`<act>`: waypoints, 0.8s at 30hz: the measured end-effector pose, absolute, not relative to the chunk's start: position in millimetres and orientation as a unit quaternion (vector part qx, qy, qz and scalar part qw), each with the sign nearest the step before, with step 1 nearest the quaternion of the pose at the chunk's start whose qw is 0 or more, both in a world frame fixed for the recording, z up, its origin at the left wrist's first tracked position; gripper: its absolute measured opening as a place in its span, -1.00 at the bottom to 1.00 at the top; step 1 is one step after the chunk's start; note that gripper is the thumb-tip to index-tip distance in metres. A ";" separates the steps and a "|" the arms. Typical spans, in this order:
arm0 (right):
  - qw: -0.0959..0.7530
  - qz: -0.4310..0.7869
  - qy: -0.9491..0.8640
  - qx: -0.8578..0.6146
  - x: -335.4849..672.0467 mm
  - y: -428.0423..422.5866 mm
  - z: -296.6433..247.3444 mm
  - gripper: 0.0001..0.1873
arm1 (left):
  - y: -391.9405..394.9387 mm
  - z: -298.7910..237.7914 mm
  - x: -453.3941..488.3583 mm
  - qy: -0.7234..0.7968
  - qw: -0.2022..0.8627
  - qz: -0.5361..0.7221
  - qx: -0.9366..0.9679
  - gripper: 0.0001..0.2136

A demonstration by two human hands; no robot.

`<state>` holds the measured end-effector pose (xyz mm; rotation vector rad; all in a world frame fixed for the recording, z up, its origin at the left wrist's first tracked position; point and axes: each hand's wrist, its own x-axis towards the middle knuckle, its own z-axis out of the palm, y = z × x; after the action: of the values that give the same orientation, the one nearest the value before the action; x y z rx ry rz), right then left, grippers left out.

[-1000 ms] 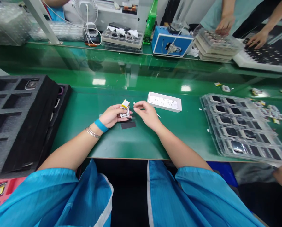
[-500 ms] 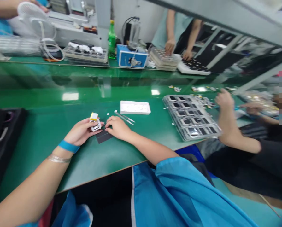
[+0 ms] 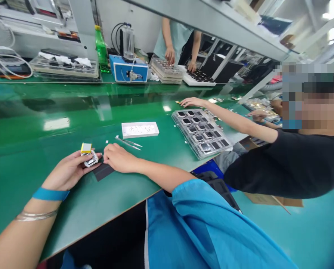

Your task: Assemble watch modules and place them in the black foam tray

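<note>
My left hand (image 3: 67, 170) is closed around a small white-and-silver watch-like case (image 3: 91, 160). A yellow-edged battery (image 3: 86, 148) with a pale grey face stands out above it. Just to the right, my right hand (image 3: 119, 157) has its fingers curled together at the upper edge of a flat black sheet (image 3: 103, 172) on the green table. What its fingertips pinch is partly hidden. Metal tweezers (image 3: 129, 143) lie beyond that hand, and behind them a shallow white box (image 3: 140, 129) contains many tiny bits.
On the right, a clear tray (image 3: 200, 132) holds rows of dark-faced square units. A co-worker's arm (image 3: 237, 121) reaches over the table behind it. Along the back stand a blue device (image 3: 129, 69), a green bottle (image 3: 101, 48) and stacked trays (image 3: 64, 67). The table's front edge runs close to me.
The view has swung right, so the table's contents appear further left. My hands keep nearly the same pose at the case and black sheet. The co-worker's arm has stretched out behind the tray.
</note>
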<state>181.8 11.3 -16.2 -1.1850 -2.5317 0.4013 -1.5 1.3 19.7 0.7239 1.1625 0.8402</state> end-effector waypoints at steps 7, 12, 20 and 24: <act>0.354 0.164 -0.871 -0.299 199.6 0.1 16.4 -0.88 | -5.1 15.9 5.4 0.500 0.678 0.433 0.321 -0.84; 0.439 0.346 -0.763 -0.324 198.6 0.6 12.7 -0.84 | -6.6 13.7 8.9 0.500 0.673 0.422 0.345 -0.81; 0.413 0.430 -0.717 -0.361 188.4 2.2 -4.8 -0.78 | -10.8 12.1 13.0 0.498 0.680 0.392 0.369 -0.89; 0.401 0.444 -0.727 -0.337 188.0 0.9 -1.1 -0.73 | -11.6 12.0 13.9 0.496 0.683 0.384 0.373 -0.90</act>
<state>188.0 0.9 -1.1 -0.8514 -1.8377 1.1237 13.9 -11.6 12.0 0.8372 1.1124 0.8621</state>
